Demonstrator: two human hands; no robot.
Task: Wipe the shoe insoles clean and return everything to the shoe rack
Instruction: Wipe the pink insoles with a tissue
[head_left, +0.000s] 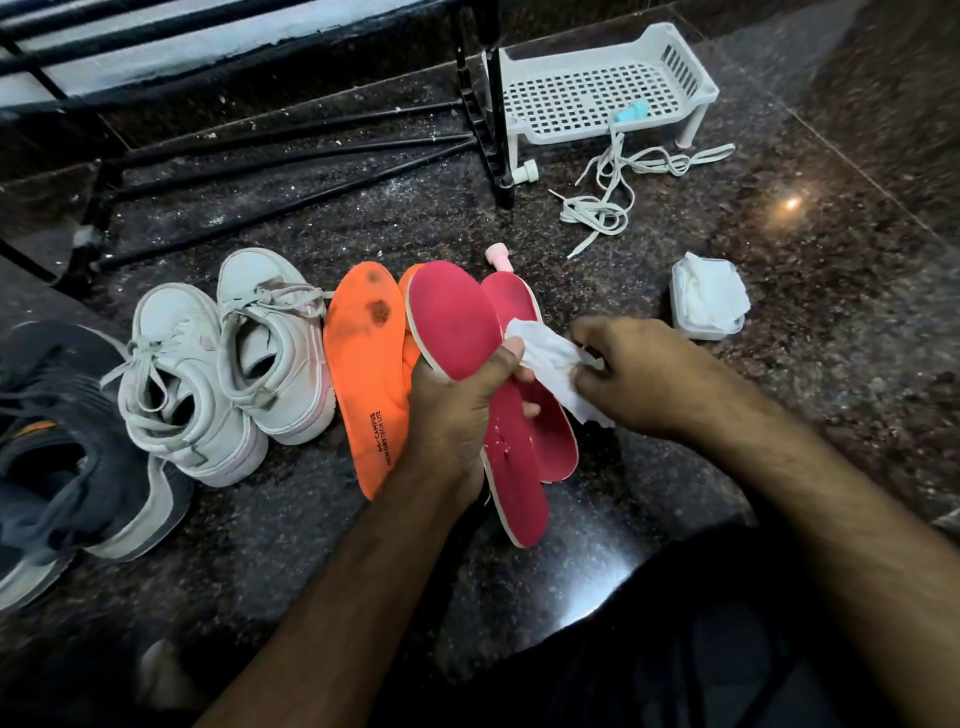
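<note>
Left hand (457, 410) grips a pink insole (470, 343) raised above the floor (727, 415); right hand (634, 374) pinches a white wipe (550, 364) against its edge.

Both forearms bare, no sleeves; left hand (457, 410) and right hand (639, 374) ungloved; dark trousers (701, 649).

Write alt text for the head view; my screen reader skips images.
The left hand holds a pink insole while the right hand pinches a white wipe against it. Orange insoles, white sneakers and a wipe tub lie on the dark floor.
</note>
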